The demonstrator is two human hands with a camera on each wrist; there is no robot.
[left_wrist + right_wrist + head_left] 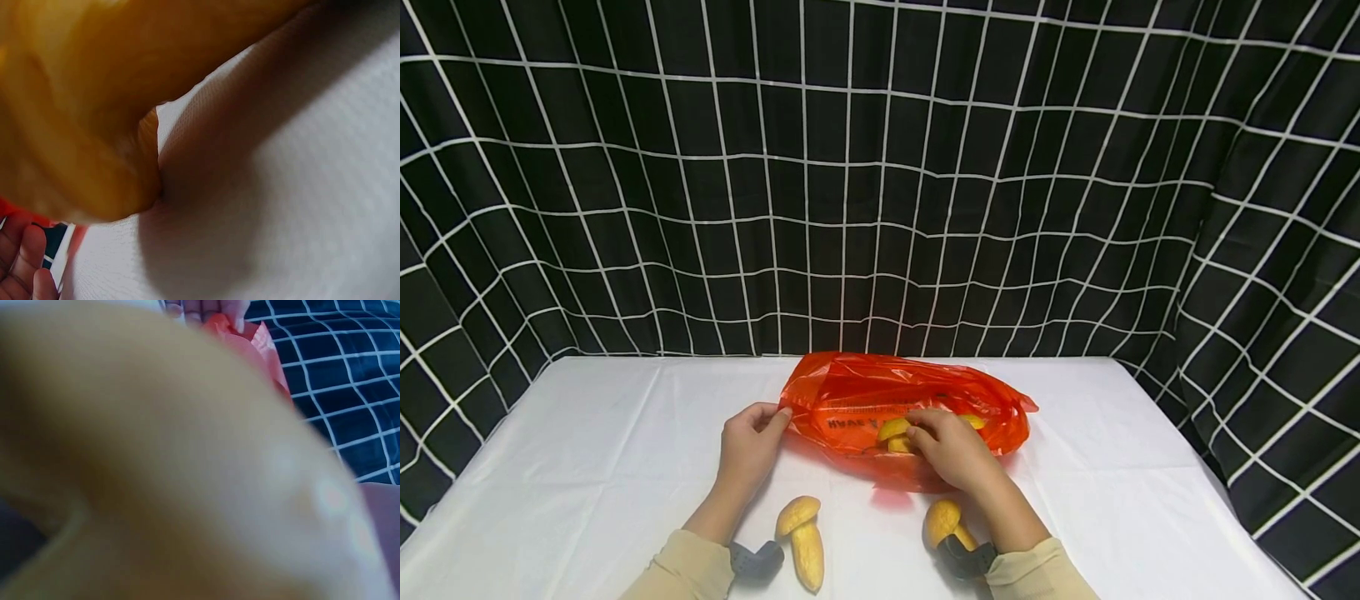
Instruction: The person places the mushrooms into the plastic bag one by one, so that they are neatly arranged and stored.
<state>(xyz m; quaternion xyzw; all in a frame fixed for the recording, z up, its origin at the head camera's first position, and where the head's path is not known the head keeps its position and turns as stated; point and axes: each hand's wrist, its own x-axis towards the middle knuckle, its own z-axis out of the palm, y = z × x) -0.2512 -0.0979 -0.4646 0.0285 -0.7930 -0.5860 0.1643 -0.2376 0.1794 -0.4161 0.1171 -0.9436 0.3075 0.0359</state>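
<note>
Yellow mushrooms (808, 554) lie on the table (625, 492) beside both forearms. Beyond, the left hand (750, 446), wrist raised, pinches the red bag's (850, 392) edge; the right hand (951, 446) reaches inside, fingers bent against another mushroom (892, 430), grasping or not, I cannot tell.

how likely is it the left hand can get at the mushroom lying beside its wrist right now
Probably yes: the mushroom lies on the white cloth with nothing on top of it. But the left hand pinches the edge of the red bag, so it would likely have to let go first.
</note>
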